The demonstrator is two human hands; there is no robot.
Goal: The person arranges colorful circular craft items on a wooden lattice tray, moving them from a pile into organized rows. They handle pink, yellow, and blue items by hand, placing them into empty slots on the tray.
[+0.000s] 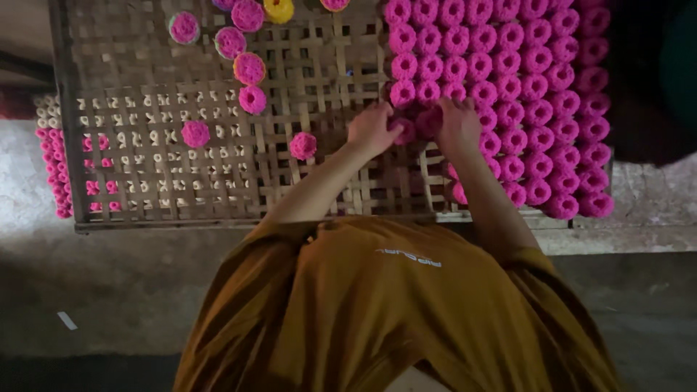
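- Our left hand (pixel 372 129) closes on a pink coil (pixel 405 131) at the packed block's (pixel 537 94) edge
- Our right hand (pixel 457 125) grips another coil (pixel 430 122) beside it, over the woven bamboo tray (pixel 145 58)

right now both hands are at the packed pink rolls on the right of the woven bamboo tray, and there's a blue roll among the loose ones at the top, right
Not quite: the odd one at the top is a yellow roll, not blue. The head view shows it among the loose pink rolls. The rest holds: the left hand and right hand are at the packed pink rolls on the right of the bamboo tray.
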